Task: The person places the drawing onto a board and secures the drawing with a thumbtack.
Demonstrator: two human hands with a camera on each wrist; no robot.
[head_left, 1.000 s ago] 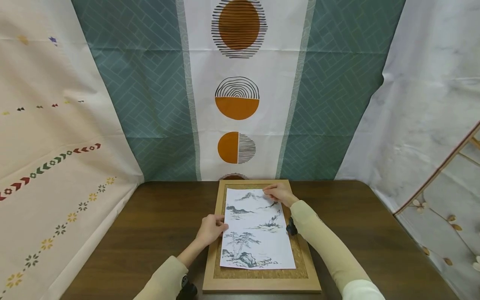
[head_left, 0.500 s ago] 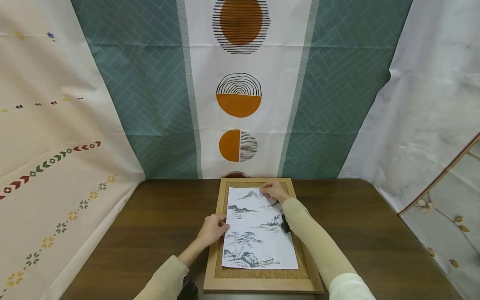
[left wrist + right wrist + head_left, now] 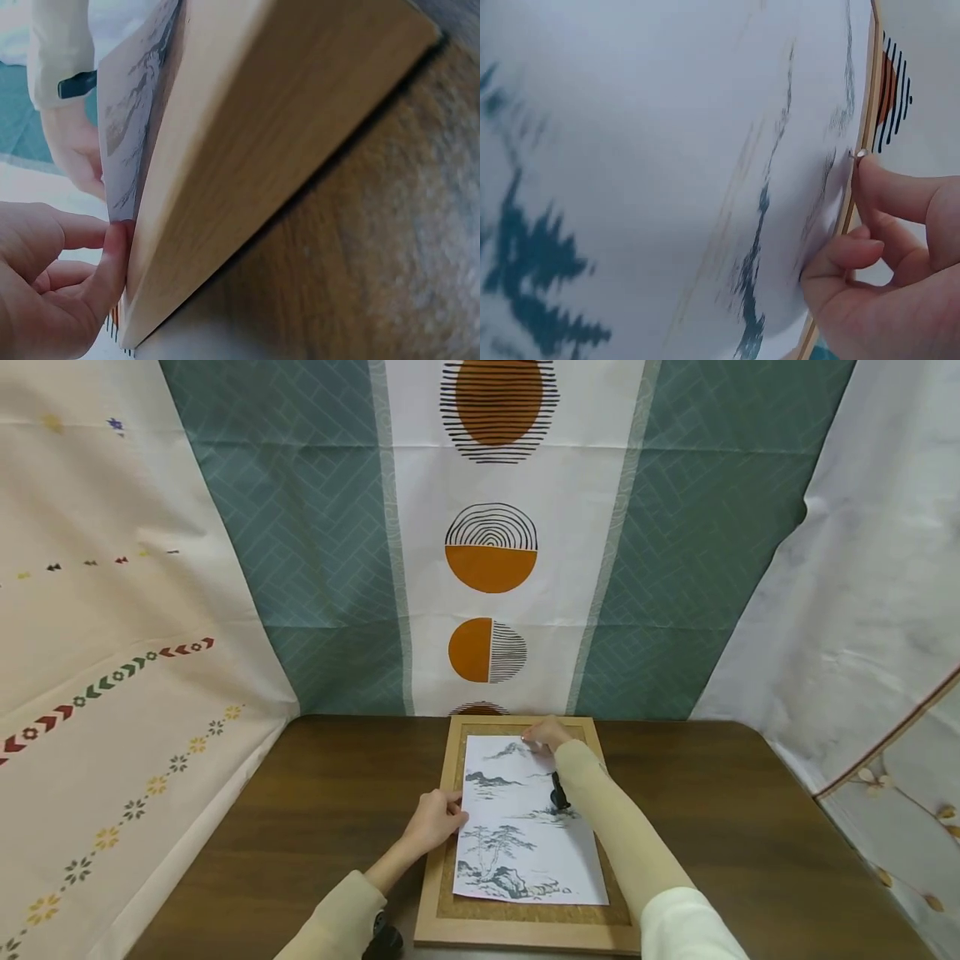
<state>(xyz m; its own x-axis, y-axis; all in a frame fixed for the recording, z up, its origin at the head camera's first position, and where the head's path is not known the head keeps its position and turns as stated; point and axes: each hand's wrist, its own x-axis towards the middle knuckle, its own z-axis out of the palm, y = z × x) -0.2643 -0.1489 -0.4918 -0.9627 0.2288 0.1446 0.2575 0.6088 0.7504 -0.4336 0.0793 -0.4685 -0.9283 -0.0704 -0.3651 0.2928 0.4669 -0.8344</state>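
Observation:
A white paper (image 3: 517, 814) printed with an ink landscape lies on a cork board with a pale wooden frame (image 3: 525, 933). In the left wrist view, my left hand (image 3: 64, 277) pinches the paper's left edge between thumb and finger, close against the frame's side. My right hand (image 3: 551, 735) is over the upper part of the sheet, near its top edge. The right wrist view shows a small shiny thumbtack (image 3: 861, 153) at that hand's fingertips, its point towards the paper. The other fingers are curled close to the paper's edge. My right forearm covers the sheet's right side.
The board lies on a dark brown wooden table (image 3: 337, 802), its far end near a hanging green and white cloth (image 3: 345, 568). Patterned pale cloth (image 3: 112, 693) hangs at the left, and marbled white cloth (image 3: 862, 610) at the right.
My right hand has shifted slightly left along the top of the paper, its forearm swinging in over the sheet. My left hand stays at the left edge. The head view has shifted slightly.

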